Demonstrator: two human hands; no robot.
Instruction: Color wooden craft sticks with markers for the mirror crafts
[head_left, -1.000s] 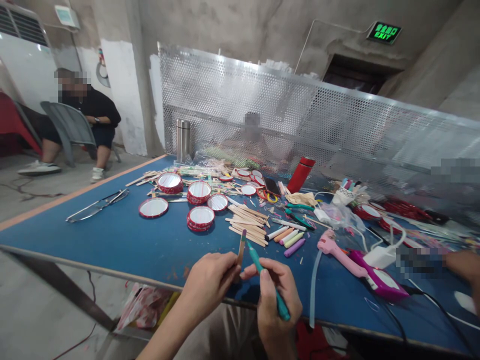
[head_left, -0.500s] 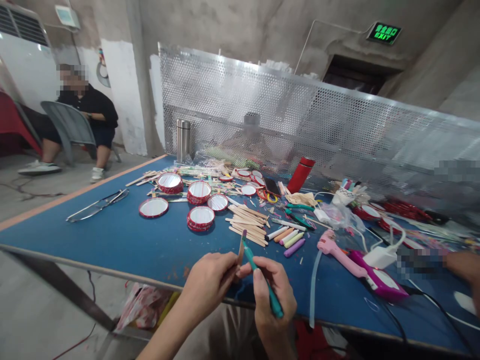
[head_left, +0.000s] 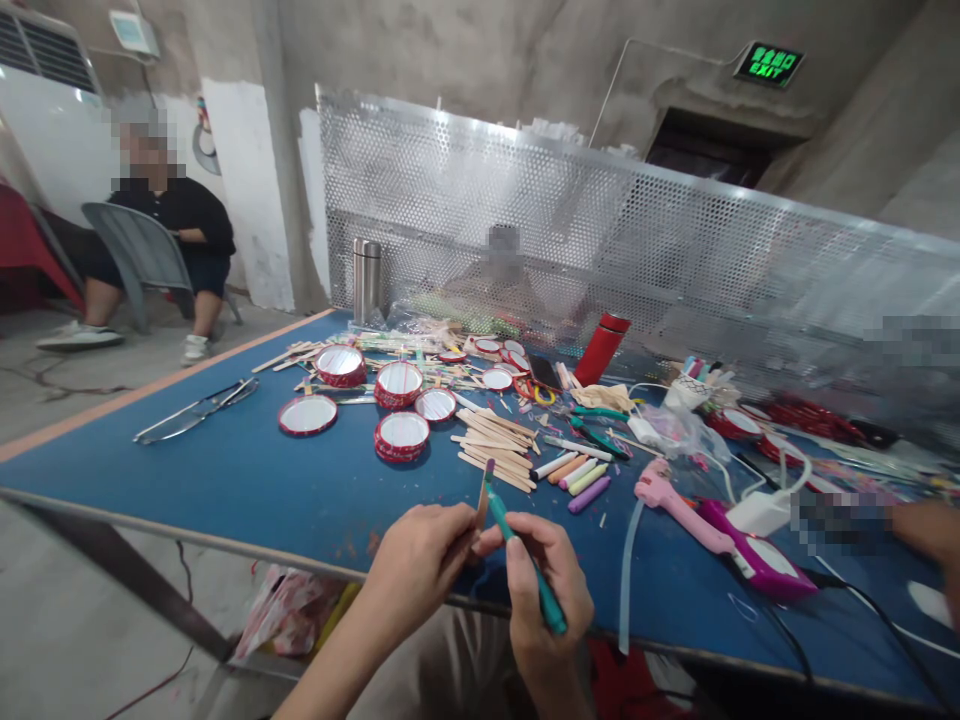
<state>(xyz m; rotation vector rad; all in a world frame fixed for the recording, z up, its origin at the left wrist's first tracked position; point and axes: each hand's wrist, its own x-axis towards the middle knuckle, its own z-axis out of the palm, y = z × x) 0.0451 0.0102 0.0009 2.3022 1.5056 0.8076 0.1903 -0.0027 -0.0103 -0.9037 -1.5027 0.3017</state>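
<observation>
My left hand (head_left: 427,555) is closed on a wooden craft stick (head_left: 482,505) held upright over the table's near edge. Its top end is coloured purple, with green just below. Between the fingers of my right hand (head_left: 551,575) is a teal marker (head_left: 534,565), its tip touching or very close to the coloured part of the stick. Just beyond both hands lies a pile of plain craft sticks (head_left: 495,447). Beside it, markers in several colours, a purple one (head_left: 589,495) among them, lie in a row.
Round red-rimmed pieces with pale tops (head_left: 401,437) stand left of the sticks. Scissors-like metal tongs (head_left: 195,410) lie far left. At right are a pink glue gun (head_left: 686,510), a clear glue stick (head_left: 630,580), cables and a co-worker's hand (head_left: 919,535). A red bottle (head_left: 602,348) stands behind.
My hands, the craft stick and the marker keep almost the same position. The seated person in the background has shifted their head and arm slightly.
</observation>
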